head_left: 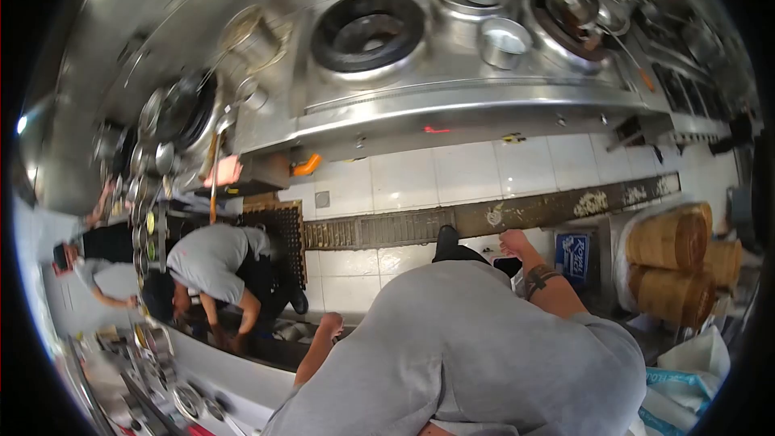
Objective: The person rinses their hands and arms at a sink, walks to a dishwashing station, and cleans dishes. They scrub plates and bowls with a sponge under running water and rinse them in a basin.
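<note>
Black-ringed burner [369, 32] and steel pot [505, 43] on steel worktop [452, 73]; brown round containers [668, 237] stacked right; co-worker [211, 265] bending left.

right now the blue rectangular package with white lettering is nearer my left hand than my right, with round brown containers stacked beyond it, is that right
No: the blue package is nearer your right hand than your left hand, as the head view shows; round brown containers are stacked beyond it.

In front stands a long silver steel range [484, 105], a round black metal burner [409, 28] in its top (a silver cylindrical steel pot [504, 48] to the burner's right). Before it, a long dark metal channel [387, 228] crosses white square tiles [468, 168]. Brown round wooden steamers [667, 241] stand at right, a blue rectangular box [572, 257] to their left.
</note>
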A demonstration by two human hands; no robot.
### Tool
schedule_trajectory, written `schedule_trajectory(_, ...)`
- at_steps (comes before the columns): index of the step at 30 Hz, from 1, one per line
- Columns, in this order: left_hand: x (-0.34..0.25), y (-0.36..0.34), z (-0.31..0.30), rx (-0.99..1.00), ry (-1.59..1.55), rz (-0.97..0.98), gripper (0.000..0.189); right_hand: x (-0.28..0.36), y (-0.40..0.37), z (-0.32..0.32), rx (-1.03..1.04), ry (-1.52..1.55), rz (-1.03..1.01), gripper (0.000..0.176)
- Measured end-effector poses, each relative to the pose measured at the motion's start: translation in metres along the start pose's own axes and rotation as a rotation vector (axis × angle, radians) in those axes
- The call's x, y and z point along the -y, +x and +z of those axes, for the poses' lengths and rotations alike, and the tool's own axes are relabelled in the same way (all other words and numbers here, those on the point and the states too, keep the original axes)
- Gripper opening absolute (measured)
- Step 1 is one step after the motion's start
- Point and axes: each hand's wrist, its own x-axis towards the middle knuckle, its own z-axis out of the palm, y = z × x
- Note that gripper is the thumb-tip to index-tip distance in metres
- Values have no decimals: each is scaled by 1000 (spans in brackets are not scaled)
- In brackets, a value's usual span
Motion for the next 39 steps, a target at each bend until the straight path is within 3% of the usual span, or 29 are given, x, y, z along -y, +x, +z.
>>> schedule_trajectory(1,-26,3,-17,180,200,-51,24,-19,1,-16,26,-47,29,16)
schedule_trajectory(2,-23,29,-28,179,-22,85,26,-46,12,-30,67,23,113,19)
schedule_trajectory(3,-38,51,-38,195,12,100,26,-52,7,-42,50,58,122,19)
schedule_trajectory(5,-74,89,-59,-189,193,338,27,-57,-7,-63,-40,-81,206,22)
schedule_trajectory(7,-127,131,-89,-273,575,430,31,-84,15,-83,-30,-78,239,24)
schedule_trajectory(9,-194,155,-115,-260,766,436,34,-83,27,-102,-5,-299,179,24)
schedule_trajectory(10,-235,151,-129,-274,541,452,33,-96,45,-108,-4,-287,189,24)
schedule_trajectory(11,-278,142,-143,-284,320,466,33,-115,71,-113,-37,-593,-227,23)
schedule_trajectory(12,-308,143,-153,-269,339,481,33,-129,85,-117,-82,-885,-648,21)
schedule_trajectory(13,-336,147,-159,-260,248,545,31,-129,84,-116,-100,-865,-629,21)
schedule_trajectory(15,-391,156,-171,-226,171,625,29,-106,78,-99,-415,-292,-938,20)
schedule_trajectory(18,-462,173,-188,-195,260,774,26,-8,-8,-85,-324,404,-80,19)
schedule_trajectory(21,-533,189,-203,-200,300,932,24,-25,-15,-85,-251,365,-122,20)
schedule_trajectory(22,-552,200,-208,-222,289,990,22,-119,54,-75,-279,-105,-567,24)
schedule_trajectory(23,-573,213,-213,-198,302,1013,22,-157,66,-76,-304,-87,-550,24)
schedule_trajectory(25,-619,239,-230,-283,268,1168,20,-188,70,-71,-172,239,33,12)
schedule_trajectory(27,-679,255,-260,-278,337,1245,17,-189,55,-69,-227,263,82,14)
schedule_trajectory(32,-826,315,-365,-602,550,1511,24,-145,-19,-110,-347,184,279,24)
schedule_trajectory(35,-932,329,-438,-837,600,1589,39,-28,-67,-137,-567,717,463,21)
schedule_trajectory(39,-1044,328,-527,-1118,775,1650,52,17,-47,-156,-630,892,332,19)
